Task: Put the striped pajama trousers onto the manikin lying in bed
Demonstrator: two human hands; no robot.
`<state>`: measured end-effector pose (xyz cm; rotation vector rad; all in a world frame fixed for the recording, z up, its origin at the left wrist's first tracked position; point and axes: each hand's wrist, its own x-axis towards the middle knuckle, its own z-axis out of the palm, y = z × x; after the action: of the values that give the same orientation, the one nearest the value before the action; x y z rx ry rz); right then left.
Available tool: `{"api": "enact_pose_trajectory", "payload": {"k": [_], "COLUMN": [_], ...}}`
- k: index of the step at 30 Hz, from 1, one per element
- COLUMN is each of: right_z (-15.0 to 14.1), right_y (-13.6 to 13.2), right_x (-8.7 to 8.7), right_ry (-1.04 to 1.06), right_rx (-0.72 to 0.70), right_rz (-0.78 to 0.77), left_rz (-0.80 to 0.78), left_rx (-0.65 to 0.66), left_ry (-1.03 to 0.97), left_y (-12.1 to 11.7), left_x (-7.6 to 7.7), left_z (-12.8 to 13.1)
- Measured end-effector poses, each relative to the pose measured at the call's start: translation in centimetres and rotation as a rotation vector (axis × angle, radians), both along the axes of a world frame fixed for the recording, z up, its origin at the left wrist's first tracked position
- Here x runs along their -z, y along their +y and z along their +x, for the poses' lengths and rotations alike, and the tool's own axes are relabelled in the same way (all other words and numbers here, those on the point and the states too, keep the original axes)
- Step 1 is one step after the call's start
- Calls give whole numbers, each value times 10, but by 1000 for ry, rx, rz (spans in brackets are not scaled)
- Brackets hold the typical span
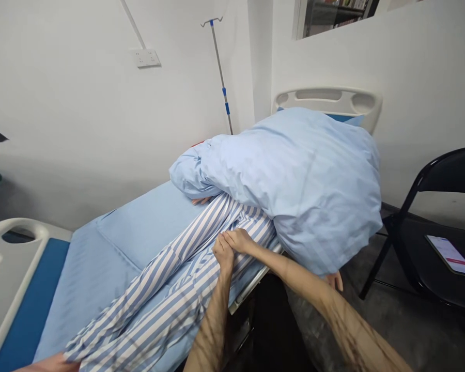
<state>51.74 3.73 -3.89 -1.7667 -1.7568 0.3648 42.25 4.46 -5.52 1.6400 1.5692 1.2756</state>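
Blue-and-white striped trousers (178, 258) cover the legs of a figure lying on its back on the bed. My left hand (223, 251) is closed on the trouser fabric at the upper thigh. Right beside it, touching it, my right hand (239, 241) is closed on the same cloth, its fingertips partly hidden. A bulky light blue quilt (294, 175) lies heaped over the figure's upper body and hides the head. One of the figure's hands (335, 280) hangs past the near bed edge, and fingers of the other (201, 200) show under the quilt.
The bed has a light blue sheet (127, 222), a footboard (19, 289) at left and a headboard (329, 101) at the back. An IV pole (219, 62) rises on the far side. At right, a black folding chair (414, 232) holds a phone (451, 254).
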Motion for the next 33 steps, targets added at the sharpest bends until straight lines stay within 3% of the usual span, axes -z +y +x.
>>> {"api": "enact_pose_trajectory", "payload": {"k": [5, 10, 15, 19, 26, 33], "right_z": [-1, 6, 9, 10, 19, 20], "right_y": [-6, 0, 2, 2, 2, 0], "right_x": [4, 7, 12, 4, -15, -1], "right_ry": [-44, 186, 325, 256, -78, 67], "right_rx": [-1, 14, 50, 34, -56, 47], "right_rz": [-23, 44, 110, 65, -35, -7], "left_rz": [-79, -91, -100, -98, -103, -84], "left_rx": [23, 40, 21, 19, 19, 69], "left_ry": [-59, -122, -161, -159, -204, -164], "left_y": [0, 0, 2, 0, -1, -2], "left_x": [-8, -21, -16, -15, -15, -11], "left_z": [1, 17, 30, 28, 26, 28]}}
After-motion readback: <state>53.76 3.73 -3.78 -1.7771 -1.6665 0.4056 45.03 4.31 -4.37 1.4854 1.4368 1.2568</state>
